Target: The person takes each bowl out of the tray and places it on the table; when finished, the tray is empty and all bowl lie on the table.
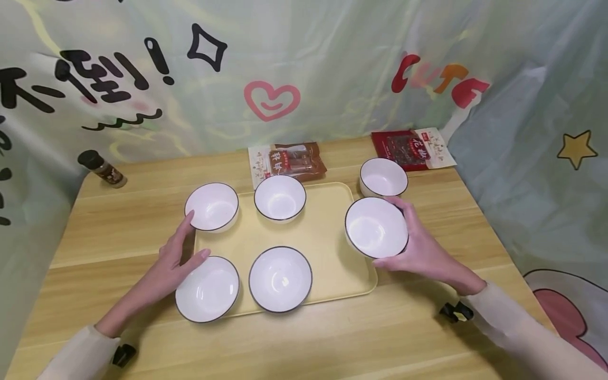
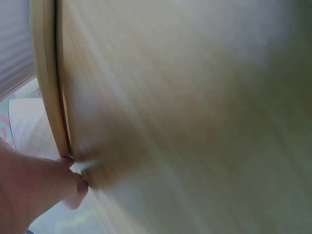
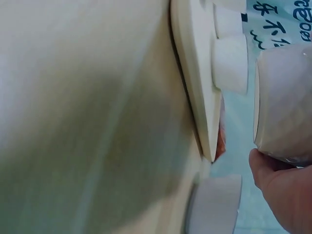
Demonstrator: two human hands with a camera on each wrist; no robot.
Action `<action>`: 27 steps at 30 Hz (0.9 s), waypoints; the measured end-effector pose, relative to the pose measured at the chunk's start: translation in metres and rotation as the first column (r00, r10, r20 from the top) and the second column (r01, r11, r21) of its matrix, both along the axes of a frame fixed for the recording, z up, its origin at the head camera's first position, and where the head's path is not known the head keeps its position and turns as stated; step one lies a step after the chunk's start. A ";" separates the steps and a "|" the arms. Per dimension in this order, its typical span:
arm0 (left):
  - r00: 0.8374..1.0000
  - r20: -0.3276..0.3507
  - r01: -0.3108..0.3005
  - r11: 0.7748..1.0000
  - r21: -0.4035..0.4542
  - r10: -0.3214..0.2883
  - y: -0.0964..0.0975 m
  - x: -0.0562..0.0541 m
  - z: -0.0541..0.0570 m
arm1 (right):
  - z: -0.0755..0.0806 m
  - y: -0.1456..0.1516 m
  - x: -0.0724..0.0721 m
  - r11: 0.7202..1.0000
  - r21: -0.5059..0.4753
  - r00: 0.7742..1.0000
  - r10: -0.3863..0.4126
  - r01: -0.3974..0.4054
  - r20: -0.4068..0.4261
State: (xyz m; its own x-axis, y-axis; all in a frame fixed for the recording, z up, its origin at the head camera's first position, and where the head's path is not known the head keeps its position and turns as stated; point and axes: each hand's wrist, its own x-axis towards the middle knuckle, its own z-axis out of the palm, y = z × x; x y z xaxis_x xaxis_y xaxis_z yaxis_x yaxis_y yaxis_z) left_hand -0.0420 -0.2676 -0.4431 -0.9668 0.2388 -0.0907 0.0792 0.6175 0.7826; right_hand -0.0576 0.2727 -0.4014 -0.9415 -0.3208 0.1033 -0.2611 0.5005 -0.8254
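While four bowls sit on the tray (image 1: 328, 237), the right hand (image 1: 420, 248) clasps a fifth bowl (image 1: 376, 227) at its right edge; the left hand (image 1: 173, 261) rests open, and a sixth bowl (image 1: 383, 177) waits on the counter (image 1: 119, 221).

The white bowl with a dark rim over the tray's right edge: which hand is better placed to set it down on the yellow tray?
Right. The right hand already holds that white dark-rimmed bowl above the yellow tray. The left hand rests at the tray's left edge.

Both forearms reach forward, sleeves down to the wrists. The left hand (image 1: 173, 264) lies relaxed, fingers spread. The right hand (image 1: 418, 248) is curled, gripping.
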 end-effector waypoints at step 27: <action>1.000 0.006 -0.001 1.000 -0.003 0.001 -0.001 0.000 -0.002 | 0.029 0.045 -0.046 0.923 -0.070 0.924 -0.380 0.377 -0.031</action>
